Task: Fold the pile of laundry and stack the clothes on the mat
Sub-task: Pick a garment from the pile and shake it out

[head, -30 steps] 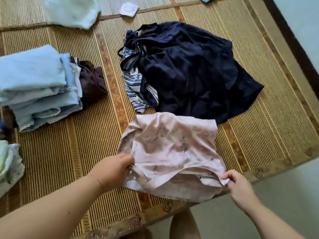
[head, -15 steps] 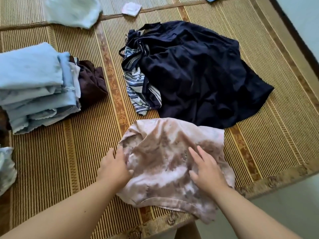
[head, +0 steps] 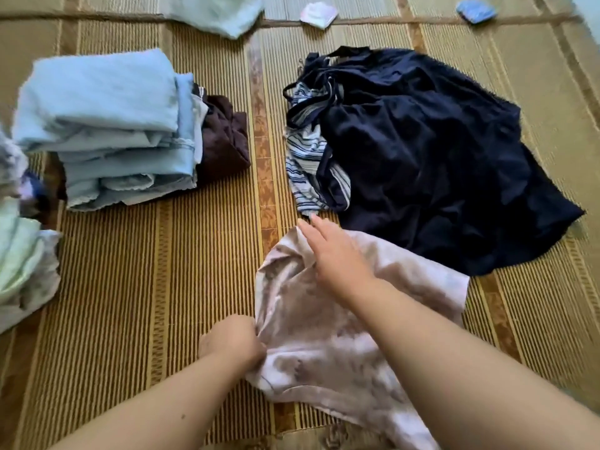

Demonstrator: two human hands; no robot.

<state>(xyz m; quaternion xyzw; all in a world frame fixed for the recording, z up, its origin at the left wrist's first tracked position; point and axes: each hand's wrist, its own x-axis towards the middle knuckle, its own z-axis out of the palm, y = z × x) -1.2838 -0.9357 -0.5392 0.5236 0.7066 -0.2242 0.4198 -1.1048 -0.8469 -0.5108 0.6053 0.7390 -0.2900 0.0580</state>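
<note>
The woven mat (head: 136,287) covers the whole work area. On its far right lies the unfolded pile: a dark navy garment (head: 438,164) spread loosely, with a striped garment (head: 305,164) tucked under its left edge. On the far left stands the stack of folded pale blue clothes (head: 107,125), with a folded brown garment (head: 224,141) touching its right side. More pale fabric (head: 22,267) lies at the left edge of the view.

The garment in hand is the pale pink printed garment (head: 324,319), lying on the near centre of the mat, just near of the navy garment and crumpled along its left side.

Handling, as a judgement:
1. The pink fabric appears thin, light and fully limp. It will not hold a fold line unless pressed flat.
2. It looks smooth and may slide on the mat. 1 hand should anchor it while the other smooths.
3. Best hold points are the hems and corners, not the bunched middle.

Hand pose:
1. The right hand (head: 337,254) reaches across the garment toward its far left corner, palm down, fingers extended and slightly apart. It rests on or just above the cloth; contact cannot be confirmed.
2. The left hand (head: 232,341) is closed in a fist-like pinch on the near left edge of the pink garment, gathering the fabric there.
</note>
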